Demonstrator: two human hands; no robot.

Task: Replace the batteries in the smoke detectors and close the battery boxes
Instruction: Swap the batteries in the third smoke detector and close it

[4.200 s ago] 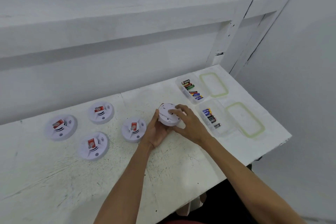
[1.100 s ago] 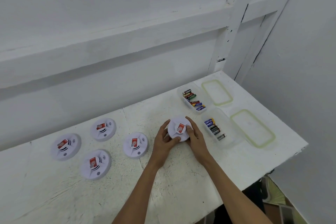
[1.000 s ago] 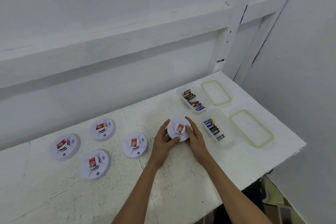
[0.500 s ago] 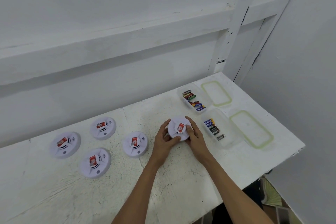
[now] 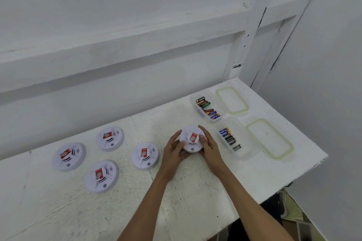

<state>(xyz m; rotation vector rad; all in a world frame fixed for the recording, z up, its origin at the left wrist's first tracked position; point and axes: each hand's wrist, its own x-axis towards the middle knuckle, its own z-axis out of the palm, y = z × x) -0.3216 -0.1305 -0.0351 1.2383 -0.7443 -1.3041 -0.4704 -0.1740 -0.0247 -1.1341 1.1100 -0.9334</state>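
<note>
Well left of my fingers: four spare detectors [image 5: 145,155] flat on worktop [image 5: 195,211], red labels up. Left hand [image 5: 173,152] curls round left rim of smoke detector [image 5: 191,139]. Right hand [image 5: 210,148] curls round right rim, thumb on top. Detector gripped between both, label up. Just right of fingers: two open battery boxes [image 5: 242,154], batteries inside, lids [image 5: 270,138] beyond.

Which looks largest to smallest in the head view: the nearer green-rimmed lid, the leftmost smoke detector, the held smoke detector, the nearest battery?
1. nearer green-rimmed lid
2. leftmost smoke detector
3. held smoke detector; the left hand and right hand hide its edges, so 2 versus 3 is unsure
4. nearest battery
</note>
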